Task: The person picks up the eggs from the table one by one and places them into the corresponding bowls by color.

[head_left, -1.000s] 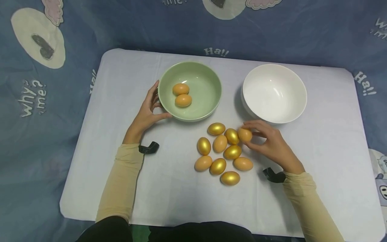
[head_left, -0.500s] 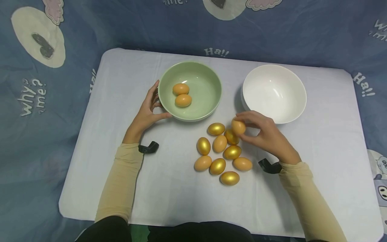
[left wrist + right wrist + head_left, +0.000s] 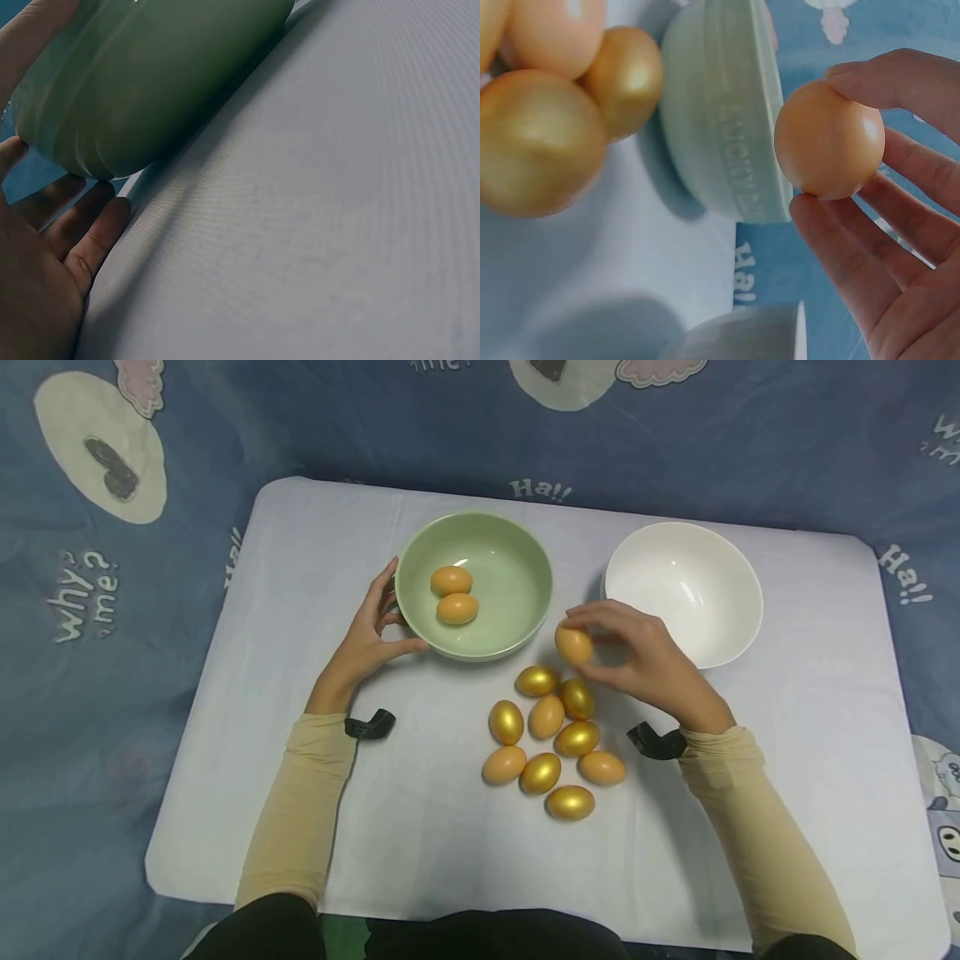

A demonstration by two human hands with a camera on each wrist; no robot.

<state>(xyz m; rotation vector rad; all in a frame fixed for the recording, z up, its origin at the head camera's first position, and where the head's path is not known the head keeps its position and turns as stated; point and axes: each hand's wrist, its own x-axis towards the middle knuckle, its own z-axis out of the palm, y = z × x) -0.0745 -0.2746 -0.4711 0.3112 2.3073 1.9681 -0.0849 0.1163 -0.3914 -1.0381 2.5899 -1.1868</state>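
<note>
My right hand point(image 3: 641, 656) pinches a brown egg point(image 3: 573, 645) between thumb and fingertips, raised between the bowls on the near side. In the right wrist view the held egg point(image 3: 829, 139) overlaps the rim of the green bowl point(image 3: 720, 112). My left hand point(image 3: 366, 639) holds the left side of that green bowl point(image 3: 517, 597), thumb at the front and fingers along the wall. Two brown eggs point(image 3: 457, 608) lie inside it, touching. In the left wrist view, fingertips point(image 3: 112, 214) meet the bowl's lower wall point(image 3: 157, 82).
A white bowl point(image 3: 686, 585) stands at the back right, partly behind my right hand. Near the table's middle lies a cluster of several gold eggs point(image 3: 577, 739) and three brown eggs point(image 3: 546, 717). A patterned blue cloth point(image 3: 337, 418) surrounds the white table point(image 3: 405, 852).
My right hand has lifted the brown egg off the right side of the cluster and carried it up and left toward the green bowl. My left hand stays at that bowl.
</note>
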